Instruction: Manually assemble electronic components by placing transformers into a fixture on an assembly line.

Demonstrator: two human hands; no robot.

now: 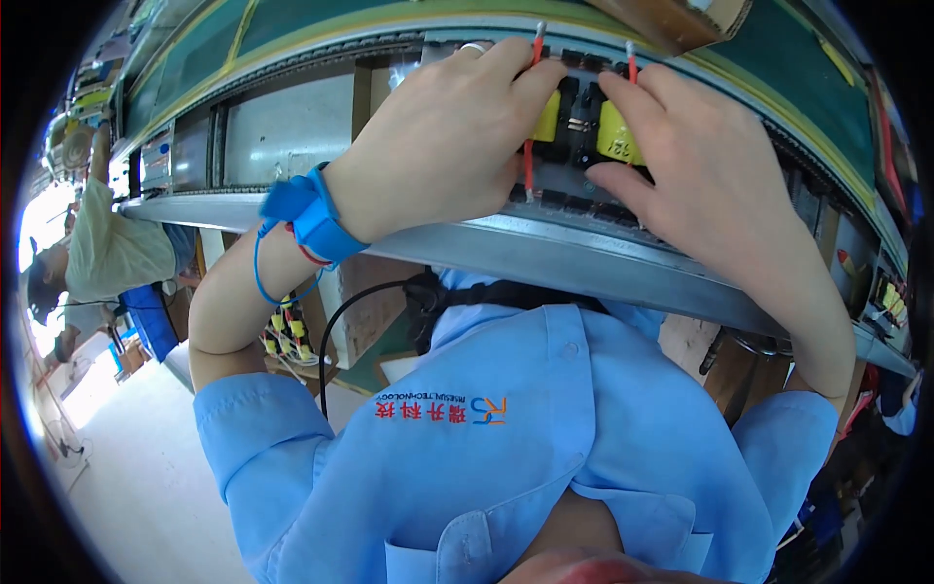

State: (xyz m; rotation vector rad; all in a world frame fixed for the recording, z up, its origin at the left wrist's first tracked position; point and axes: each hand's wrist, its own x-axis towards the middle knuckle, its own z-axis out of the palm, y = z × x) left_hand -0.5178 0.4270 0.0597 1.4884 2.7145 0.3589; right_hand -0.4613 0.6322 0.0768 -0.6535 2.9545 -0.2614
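Both hands are over a dark fixture tray (567, 188) on the line in front of me. My left hand (438, 141) bends its fingers around the left yellow-wrapped transformer (549, 119); its thumb is mostly hidden. Thumb and index finger of my right hand (705, 156) close on the black ends of the right yellow-wrapped transformer (615, 134). Black parts with metal pins show between the two transformers. A thin red rod (528, 167) with metal ends passes beneath my left fingers. Another red rod (632, 66) stands out beyond my right index finger.
A metal rail (545, 248) runs along the line's near side, with a chain track (321, 66) farther off. At the top is a cardboard box (671, 21). A blue wrist strap (316, 216) with a cord circles my left wrist. Another person (122, 248) is at far left.
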